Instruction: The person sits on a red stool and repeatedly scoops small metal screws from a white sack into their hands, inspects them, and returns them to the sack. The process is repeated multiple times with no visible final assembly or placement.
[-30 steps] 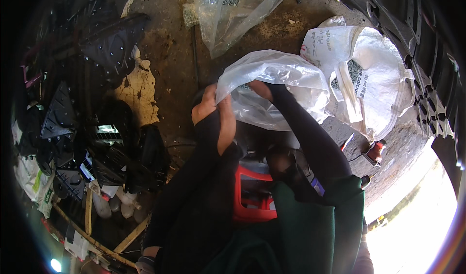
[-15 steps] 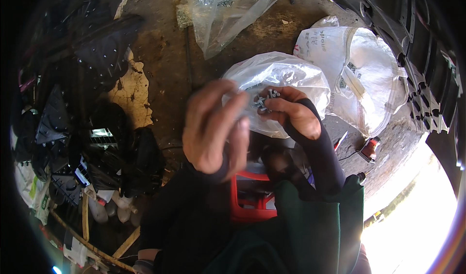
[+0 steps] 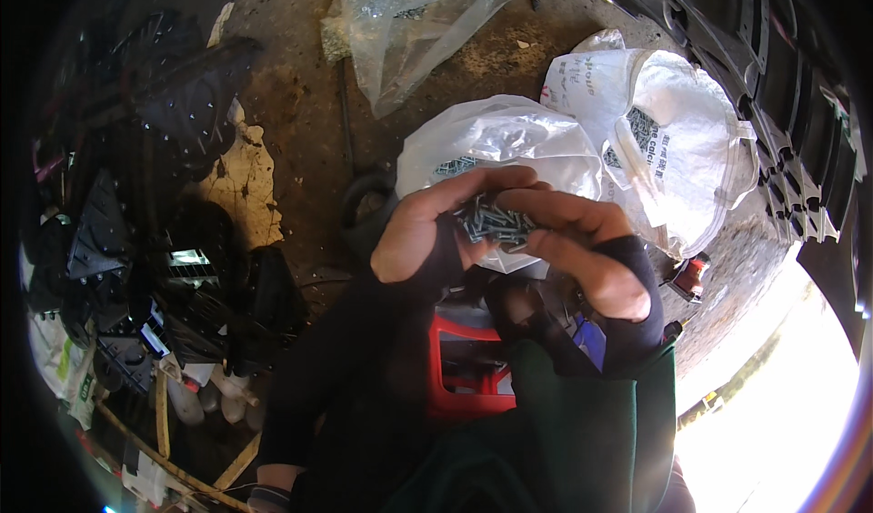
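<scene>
My left hand (image 3: 414,236) and my right hand (image 3: 596,258) are cupped together, fingertips meeting at the far side. Between them they hold a heap of thin silvery screws (image 3: 498,225), most lying crosswise. The palms and the undersides of the fingers are mostly hidden. Directly beyond and below the hands sits a clear plastic bag (image 3: 536,131), with more screws (image 3: 455,165) visible in it at the left hand's fingers. To the right of that bag stands a white woven sack (image 3: 696,149), its mouth showing a mass of screws (image 3: 644,133).
Another clear bag (image 3: 414,45) with small metal parts lies farther off on the floor. A red plastic stool or crate (image 3: 464,405) is close to me. Black plastic parts (image 3: 100,226) pile up at the left; dark racked parts (image 3: 764,67) stand far right, near a red tool (image 3: 693,278).
My left hand has come down and right to join the right hand. A few screws in the right hand have become a heap held by both. Screws now show in the woven sack.
</scene>
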### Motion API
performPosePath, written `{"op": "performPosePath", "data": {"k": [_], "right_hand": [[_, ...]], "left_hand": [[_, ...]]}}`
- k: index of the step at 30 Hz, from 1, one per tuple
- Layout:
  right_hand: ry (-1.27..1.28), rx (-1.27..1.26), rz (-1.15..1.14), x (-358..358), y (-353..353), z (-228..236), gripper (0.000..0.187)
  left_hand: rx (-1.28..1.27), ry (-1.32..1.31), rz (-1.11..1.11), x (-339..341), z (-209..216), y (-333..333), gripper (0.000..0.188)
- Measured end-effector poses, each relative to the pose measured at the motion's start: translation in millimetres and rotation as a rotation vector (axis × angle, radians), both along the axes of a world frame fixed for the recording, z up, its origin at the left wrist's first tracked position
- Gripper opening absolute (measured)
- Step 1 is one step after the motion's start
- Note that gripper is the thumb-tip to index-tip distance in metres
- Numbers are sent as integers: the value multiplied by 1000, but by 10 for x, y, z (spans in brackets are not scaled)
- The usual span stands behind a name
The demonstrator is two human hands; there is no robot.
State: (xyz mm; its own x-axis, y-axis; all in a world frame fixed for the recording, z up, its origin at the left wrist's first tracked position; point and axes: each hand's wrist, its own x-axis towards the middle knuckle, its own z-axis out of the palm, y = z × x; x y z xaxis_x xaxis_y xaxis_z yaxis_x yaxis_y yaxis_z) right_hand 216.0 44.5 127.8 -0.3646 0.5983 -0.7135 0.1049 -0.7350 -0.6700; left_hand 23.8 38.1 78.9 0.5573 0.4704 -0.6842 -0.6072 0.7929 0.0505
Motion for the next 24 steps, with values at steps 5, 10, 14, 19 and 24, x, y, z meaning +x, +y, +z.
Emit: {"op": "performPosePath", "data": {"k": [5,10,14,19,24], "right_hand": [[126,-212,-234,124,-8,-118,46],[255,-201,-380,91,17,-203,55],[250,-171,-437,16,21,-151,59],[354,-106,-468,-86,-99,-42,55],[422,-87,-528,-96,-113,-37,58]], "left_hand": [[41,-77,110,-120,-96,11,47],[14,-38,110,-178,-134,4,51],[14,-49,180,-146,-86,4,52],[19,-54,178,-129,-93,23,51],[0,-70,199,-135,-142,3,52]]}}
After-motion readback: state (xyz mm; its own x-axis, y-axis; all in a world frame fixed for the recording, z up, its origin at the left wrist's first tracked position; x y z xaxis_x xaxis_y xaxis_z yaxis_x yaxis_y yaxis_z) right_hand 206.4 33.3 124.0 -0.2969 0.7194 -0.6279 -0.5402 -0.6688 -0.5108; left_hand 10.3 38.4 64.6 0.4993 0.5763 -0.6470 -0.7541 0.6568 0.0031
